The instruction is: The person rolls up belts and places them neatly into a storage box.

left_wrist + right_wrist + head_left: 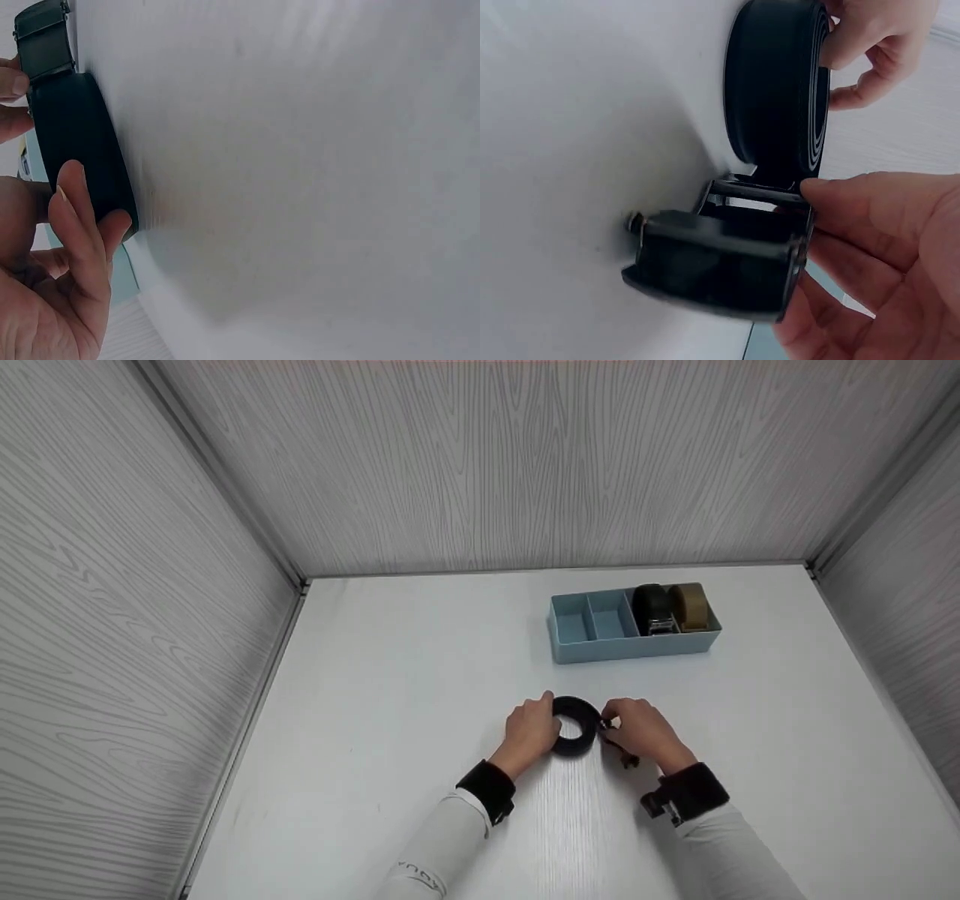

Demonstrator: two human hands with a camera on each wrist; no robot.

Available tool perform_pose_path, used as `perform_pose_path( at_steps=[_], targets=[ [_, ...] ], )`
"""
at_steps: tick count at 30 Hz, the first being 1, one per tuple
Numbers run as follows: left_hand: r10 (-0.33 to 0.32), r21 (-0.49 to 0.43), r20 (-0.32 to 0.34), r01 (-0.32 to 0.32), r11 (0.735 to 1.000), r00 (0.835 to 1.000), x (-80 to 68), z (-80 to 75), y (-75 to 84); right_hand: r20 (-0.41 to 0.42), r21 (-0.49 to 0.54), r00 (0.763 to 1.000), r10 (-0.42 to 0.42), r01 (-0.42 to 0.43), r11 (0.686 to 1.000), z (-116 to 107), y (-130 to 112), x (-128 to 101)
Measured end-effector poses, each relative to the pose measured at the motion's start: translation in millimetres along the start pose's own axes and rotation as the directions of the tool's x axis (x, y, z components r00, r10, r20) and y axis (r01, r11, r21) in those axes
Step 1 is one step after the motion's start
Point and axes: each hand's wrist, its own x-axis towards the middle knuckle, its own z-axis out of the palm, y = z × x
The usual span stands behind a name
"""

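Your left hand (531,729) curls round the left side of the rolled black belt (575,725), which lies on the white table (420,675) in front of you. Your right hand (641,731) pinches the buckle (720,262) at the coil's right edge. The belt looks fully wound, though the loose end is hard to make out. The blue tray (592,649) sits well behind, with a black roll (651,606) and a tan roll (690,604) in its right compartment. This belt is not in the tray yet, and two left compartments stand free.
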Motion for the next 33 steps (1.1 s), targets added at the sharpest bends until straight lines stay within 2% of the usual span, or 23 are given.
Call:
perform_pose_path(
  at_steps=[4,9,18,20,24,27,33],
  targets=[
    [-0.007,-0.021,-0.013,0.007,1.0,1.0,-0.2,0.3,-0.9,0.006,0.053,1.0,0.001,-0.001,0.999,3.9,-1.6,2.0],
    [0.007,-0.049,-0.021,-0.008,0.999,1.0,-1.2,-1.2,-2.4,0.044,0.091,0.998,0.044,-0.048,0.995,5.1,-2.7,3.9],
    [0.073,-0.073,-0.03,-0.076,0.994,0.997,-3.3,-1.7,-4.7,0.092,0.164,0.994,0.064,-0.079,0.983,7.7,0.8,4.6],
    [0.094,-0.095,-0.036,-0.097,0.991,0.995,-4.0,-1.6,-6.5,0.119,0.236,0.991,0.059,-0.086,0.968,7.4,2.4,4.5],
    [0.119,-0.157,-0.067,-0.128,0.979,0.991,-4.3,-2.6,-11.2,0.136,0.4,0.989,0.059,-0.109,0.91,4.9,3.7,3.5],
    [0.14,-0.197,-0.097,-0.157,0.968,0.985,-4.0,-5.4,-13.6,0.118,0.464,0.993,0.031,-0.083,0.882,3.0,2.3,2.3],
    [0.153,-0.241,-0.173,-0.192,0.951,0.973,-1.1,-10.1,-16.2,0.02,0.468,0.996,-0.082,0.063,0.881,1.7,-3.2,0.1]
  ],
)
